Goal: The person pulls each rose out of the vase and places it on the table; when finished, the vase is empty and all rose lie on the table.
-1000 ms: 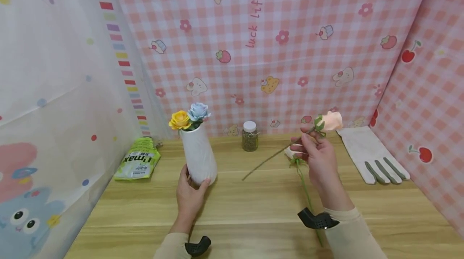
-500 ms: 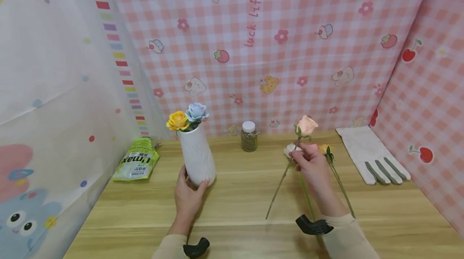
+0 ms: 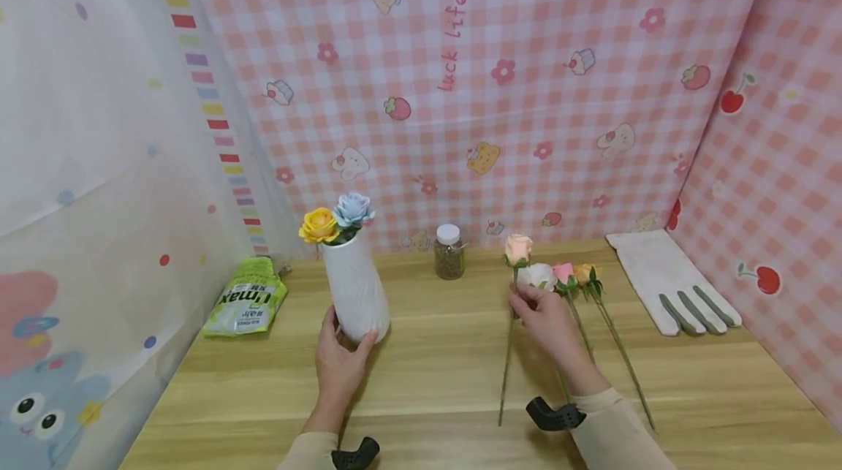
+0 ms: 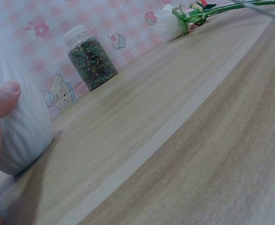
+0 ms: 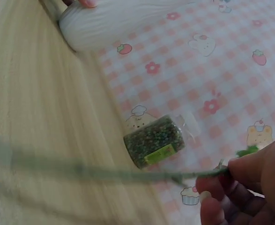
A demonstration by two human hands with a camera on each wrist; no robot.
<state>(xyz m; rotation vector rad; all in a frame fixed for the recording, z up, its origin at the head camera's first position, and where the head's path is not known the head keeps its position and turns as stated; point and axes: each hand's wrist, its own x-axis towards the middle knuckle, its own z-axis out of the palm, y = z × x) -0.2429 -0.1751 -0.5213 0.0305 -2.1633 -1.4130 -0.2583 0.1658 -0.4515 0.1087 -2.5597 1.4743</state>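
My left hand (image 3: 340,357) grips the lower part of a white ribbed vase (image 3: 358,287), fingers around its far side and thumb in front. A yellow rose (image 3: 319,226) and a light blue rose (image 3: 353,209) stick out of its mouth. To the right, my right hand (image 3: 549,324) pinches a peach rose (image 3: 518,249) by the stem just below the bloom; the stem hangs almost straight down. In the right wrist view, thumb and fingertips hold that green stem (image 5: 114,174). Behind this hand lie a white rose (image 3: 538,277), a pink rose (image 3: 563,273) and an orange rose (image 3: 585,275).
A lidded jar of dark green beads (image 3: 449,256) stands at the back, between vase and roses. At the left edge lies a green snack-like bag (image 3: 245,302). A white glove with grey-striped fingers (image 3: 664,276) lies at the right. Patterned cloth (image 3: 421,90) encloses the wooden table (image 3: 434,375).
My right hand has moved left and down with the peach rose, whose stem has swung from slanted to nearly upright. The pink and orange roses have come into sight. The left hand stays on the vase.
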